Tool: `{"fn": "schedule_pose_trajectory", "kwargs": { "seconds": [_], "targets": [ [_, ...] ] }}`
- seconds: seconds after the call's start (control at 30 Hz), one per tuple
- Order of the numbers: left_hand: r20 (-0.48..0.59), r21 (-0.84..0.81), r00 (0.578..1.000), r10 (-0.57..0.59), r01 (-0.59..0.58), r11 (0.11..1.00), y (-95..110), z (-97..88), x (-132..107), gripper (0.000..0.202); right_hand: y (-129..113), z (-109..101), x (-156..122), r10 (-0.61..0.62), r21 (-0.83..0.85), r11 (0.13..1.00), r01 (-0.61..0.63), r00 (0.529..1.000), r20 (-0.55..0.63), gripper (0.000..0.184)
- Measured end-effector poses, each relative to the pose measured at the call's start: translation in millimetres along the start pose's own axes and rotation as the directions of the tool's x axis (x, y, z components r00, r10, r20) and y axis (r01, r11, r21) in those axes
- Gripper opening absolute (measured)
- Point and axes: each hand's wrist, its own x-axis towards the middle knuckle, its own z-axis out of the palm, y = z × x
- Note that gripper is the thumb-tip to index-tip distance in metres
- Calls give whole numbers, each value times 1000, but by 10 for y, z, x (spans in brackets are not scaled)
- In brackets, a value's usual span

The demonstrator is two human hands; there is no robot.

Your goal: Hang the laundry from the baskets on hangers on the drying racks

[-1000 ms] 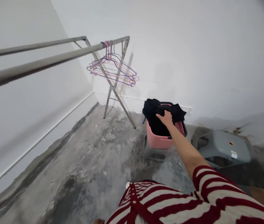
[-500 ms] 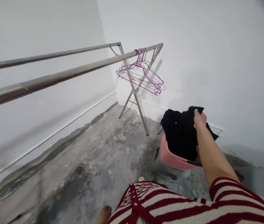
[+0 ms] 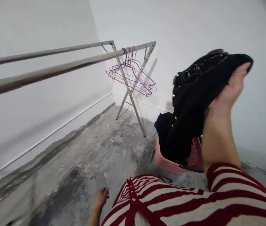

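Note:
My right hand [image 3: 231, 84] is closed on a black garment [image 3: 191, 94], raised above the pink laundry basket [image 3: 170, 166]. Shiny looped trim runs along the garment's upper edge, and a few small pale buttons show down its left side. Its lower part still hangs into the basket, where it merges with other dark cloth [image 3: 164, 124], so I cannot tell where one ends. Low beside my striped top, my left hand [image 3: 103, 196] hangs over the floor with fingers loosely apart and nothing in them.
A metal drying rack [image 3: 76, 67] stands ahead and to the left, its long bars reaching toward me. Several purple and pink hangers [image 3: 133, 72] hang bunched near its far end. White walls [image 3: 217, 25] meet behind it, above a stained concrete floor [image 3: 92, 157].
My right hand has lifted the black garment up and to the right, uncovering part of the basket's perforated inside wall. My left hand has risen slightly, its fingers now showing.

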Motion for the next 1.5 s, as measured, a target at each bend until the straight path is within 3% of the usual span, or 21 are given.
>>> {"fn": "schedule_pose_trajectory", "kwargs": {
  "seconds": [0.07, 0.17, 0.3, 0.37, 0.43, 0.5, 0.57, 0.67, 0.8, 0.87, 1.0, 1.07, 1.1, 1.2, 1.27, 1.4, 1.5],
  "targets": [
    [-65, -54, 998, -6, 2, 999, 23, 71, 184, 31, 133, 238, -59, 31, -6, 1000, -30, 987, 155, 58],
    [-149, -162, 986, 72, -96, 982, 247, 173, 392, 47, 388, 494, -158, 75, 16, 996, -83, 957, 280, 53],
    [-212, -286, 949, 232, -287, 914, 734, 216, 314, 61, 818, 753, -400, 290, 109, 931, -348, 888, 357, 41],
    [-291, -333, 879, 378, -464, 821, 972, 151, 137, 62, 1049, 881, -610, 420, 128, 850, -512, 803, 422, 44],
    [-428, -340, 770, 473, -622, 705, 1164, 16, -84, 63, 1251, 1009, -868, 531, 123, 743, -658, 691, 490, 47],
    [-547, -314, 672, 499, -717, 622, 1287, -158, -317, 63, 1404, 1132, -1138, 612, 106, 632, -767, 579, 539, 45],
    [-621, -280, 602, 501, -768, 576, 1335, -314, -537, 63, 1502, 1247, -1385, 666, 78, 525, -848, 466, 582, 41],
    [-654, -288, 571, 496, -794, 535, 1285, -422, -793, 62, 1567, 1400, -1687, 689, 20, 389, -921, 305, 657, 39],
    [-656, -374, 601, 457, -784, 495, 1049, -397, -1021, 60, 1589, 1564, -2008, 684, -77, 272, -959, 136, 717, 44],
    [-612, -391, 627, 481, -769, 505, 878, -415, -1142, 54, 1610, 1632, -2170, 701, -132, 241, -961, 78, 709, 46],
    [-500, -359, 685, 531, -721, 593, 522, -648, -1407, 55, 1693, 1750, -2549, 744, -198, 215, -956, 29, 667, 45],
    [-579, -326, 680, 451, -700, 635, 379, -829, -1485, 53, 1725, 1806, -2752, 762, -200, 243, -949, 59, 645, 41],
    [-649, -300, 654, 389, -689, 660, 319, -918, -1499, 50, 1729, 1833, -2849, 771, -197, 278, -940, 96, 630, 39],
    [-817, -168, 517, 256, -638, 752, 171, -1116, -1462, 47, 1695, 1914, -3109, 780, -216, 375, -901, 181, 599, 37],
    [-810, -87, 500, 306, -619, 780, 96, -1180, -1419, 51, 1648, 1963, -3259, 770, -261, 359, -896, 126, 626, 41],
    [-697, 25, 525, 488, -663, 748, 21, -1242, -1418, 59, 1556, 2049, -3544, 724, -374, 218, -902, -107, 681, 45],
    [-691, 52, 479, 542, -715, 697, 9, -1340, -1480, 65, 1498, 2125, -3756, 733, -390, 161, -907, -155, 662, 46]
  ]
}}
